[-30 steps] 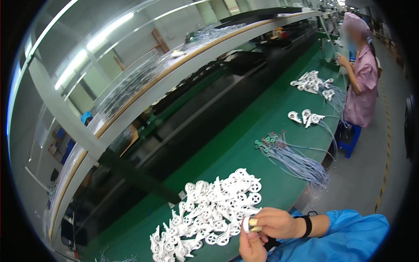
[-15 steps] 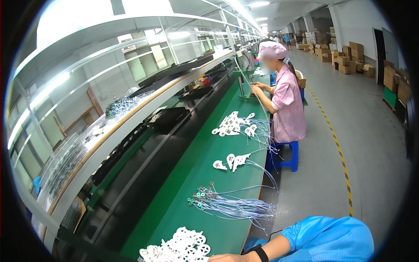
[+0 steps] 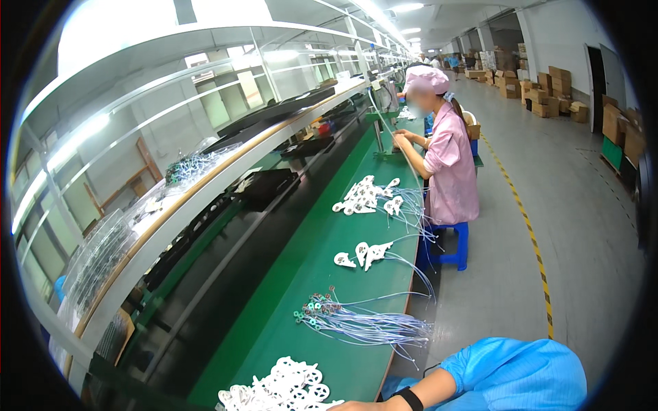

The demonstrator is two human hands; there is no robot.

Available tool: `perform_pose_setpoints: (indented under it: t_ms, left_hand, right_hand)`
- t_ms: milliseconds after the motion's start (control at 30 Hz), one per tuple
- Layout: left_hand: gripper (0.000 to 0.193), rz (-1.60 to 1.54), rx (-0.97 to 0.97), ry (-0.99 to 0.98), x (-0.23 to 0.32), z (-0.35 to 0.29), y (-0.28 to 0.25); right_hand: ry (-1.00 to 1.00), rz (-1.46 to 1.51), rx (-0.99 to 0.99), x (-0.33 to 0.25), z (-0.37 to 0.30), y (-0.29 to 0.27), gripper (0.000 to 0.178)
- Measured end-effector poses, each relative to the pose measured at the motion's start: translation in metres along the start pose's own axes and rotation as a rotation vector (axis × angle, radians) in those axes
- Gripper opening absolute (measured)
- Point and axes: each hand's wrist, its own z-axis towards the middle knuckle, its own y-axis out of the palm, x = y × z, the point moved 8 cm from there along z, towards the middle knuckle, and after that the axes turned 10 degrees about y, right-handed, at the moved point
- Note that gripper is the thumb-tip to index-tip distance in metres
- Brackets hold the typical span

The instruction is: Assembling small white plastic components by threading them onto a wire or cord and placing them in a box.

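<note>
My right hand (image 3: 362, 407) shows only as a strip at the lower edge, so its fingers are hidden. A blue sleeve (image 3: 515, 373) and a black wristband (image 3: 412, 398) are on that arm. Beside the hand lies a heap of white plastic wheel-like parts (image 3: 284, 387) on the green bench top (image 3: 267, 322). Farther along the bench is a bundle of thin bluish-white wires (image 3: 380, 326) with small green and brown round ends (image 3: 319, 306). Beyond it lie a few white teardrop-shaped parts (image 3: 370, 254), wires trailing off the edge. My left hand is out of view.
A co-worker in pink (image 3: 452, 164) sits on a blue stool (image 3: 452, 246) farther along the bench, near another pile of white parts (image 3: 360, 196). A long raised shelf (image 3: 199, 185) runs along the left. Cardboard boxes (image 3: 548, 92) line the right wall beyond a yellow-black floor line (image 3: 528, 219).
My right forearm and sleeve have shifted slightly at the lower edge. A white part beside my hand shows a little more than before. The wire bundle lies as before.
</note>
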Motion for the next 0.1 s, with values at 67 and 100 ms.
perform_pose_setpoints:
  t_ms: [67, 100]
  left_hand:
    - [0.034, 0.06, 0.034, -0.009, -0.003, -0.001, -0.001]
    - [0.036, 0.103, 0.049, 0.012, -0.002, -0.001, -0.003]
  right_hand:
    - [0.222, 0.091, -0.097, 0.012, 0.003, 0.005, 0.011]
    - [0.222, 0.123, -0.132, 0.01, 0.002, 0.021, 0.011]
